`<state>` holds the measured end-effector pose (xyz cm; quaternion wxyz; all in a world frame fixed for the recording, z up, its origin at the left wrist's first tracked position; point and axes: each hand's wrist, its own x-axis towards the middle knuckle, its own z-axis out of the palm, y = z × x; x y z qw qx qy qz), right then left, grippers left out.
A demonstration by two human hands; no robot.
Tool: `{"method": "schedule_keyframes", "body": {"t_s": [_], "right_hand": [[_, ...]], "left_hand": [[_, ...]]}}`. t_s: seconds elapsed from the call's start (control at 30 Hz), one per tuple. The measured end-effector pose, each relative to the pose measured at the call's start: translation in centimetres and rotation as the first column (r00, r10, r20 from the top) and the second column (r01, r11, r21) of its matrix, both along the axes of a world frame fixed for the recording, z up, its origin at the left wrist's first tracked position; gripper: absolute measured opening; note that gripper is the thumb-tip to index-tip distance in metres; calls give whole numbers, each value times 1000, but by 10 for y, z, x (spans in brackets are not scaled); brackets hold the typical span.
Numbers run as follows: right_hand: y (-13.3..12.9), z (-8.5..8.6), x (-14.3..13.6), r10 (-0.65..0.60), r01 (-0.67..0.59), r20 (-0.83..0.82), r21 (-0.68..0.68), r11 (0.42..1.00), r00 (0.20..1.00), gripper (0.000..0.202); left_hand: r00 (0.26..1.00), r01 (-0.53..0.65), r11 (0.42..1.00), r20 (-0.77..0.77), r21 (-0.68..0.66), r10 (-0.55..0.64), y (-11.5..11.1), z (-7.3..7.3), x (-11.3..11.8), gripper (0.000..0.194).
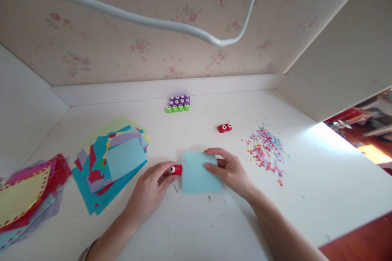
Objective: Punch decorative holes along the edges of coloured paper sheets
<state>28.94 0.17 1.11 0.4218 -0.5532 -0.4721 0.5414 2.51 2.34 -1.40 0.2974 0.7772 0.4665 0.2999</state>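
Note:
My left hand (154, 182) is closed around a small red craft punch (176, 169) with a white and black button on top. The punch sits against the left edge of a light blue paper square (199, 175). A few small holes show near that sheet's upper left corner. My right hand (229, 169) pinches the sheet at its right side, thumb on top and fingers at the far edge. Whether the paper lies inside the punch's slot, I cannot tell.
Green and purple punches (178, 103) stand in rows near the wall. Two more red punches (225, 128) lie right of them. Paper confetti (266, 147) is scattered at right. Coloured paper sheets (125, 157) are piled at left, beside hole-edged sheets (27, 189). A white cable (137, 18) hangs across above.

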Motion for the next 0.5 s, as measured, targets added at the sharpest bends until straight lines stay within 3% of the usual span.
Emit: {"method": "schedule_keyframes", "body": {"t_s": [0.17,0.5], "right_hand": [[0,2,1,7,-13,-79,-72,997,997,40],[-1,-3,-1,37,-34,55,-57,998,998,37]], "left_hand": [[1000,-15,999,-22,40,16,1,-3,-1,25],[1000,14,997,-19,72,-13,0,-3,-1,26]]}}
